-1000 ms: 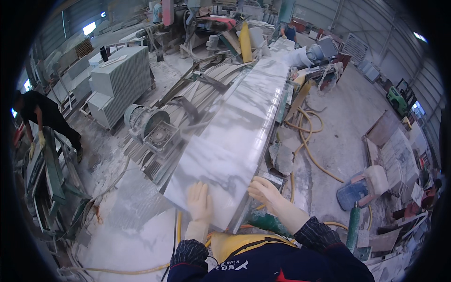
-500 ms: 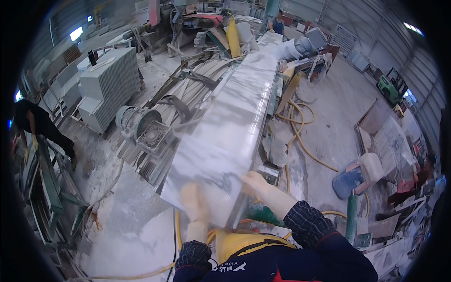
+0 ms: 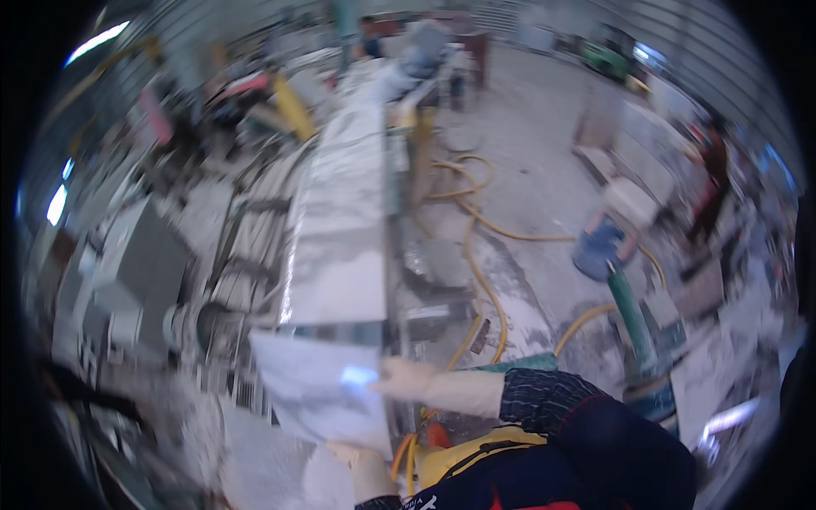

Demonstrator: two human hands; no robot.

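Note:
A white stone slab with grey veins [image 3: 314,374], looking like marble, is tilted up in front of me with light glinting off it. My right hand [image 3: 406,380], in a pale glove, grips its right edge. Down at the near edge, my left hand [image 3: 350,456] holds the slab from below, its fingers partly hidden and blurred. Beyond a dark gap lies a row of similar pale slabs [image 3: 340,229] on the long machine bed.
Yellow hoses [image 3: 484,280] coil over the floor to the right, near a blue container [image 3: 599,249] and a green cylinder [image 3: 631,316]. Stacked slabs [image 3: 144,263] stand at left. One person [image 3: 712,174] is at far right, another [image 3: 370,38] past the bed's far end.
The slab has come toward me, tilting and parting from the row. My left hand has moved from its top to the near edge. The view has swung right.

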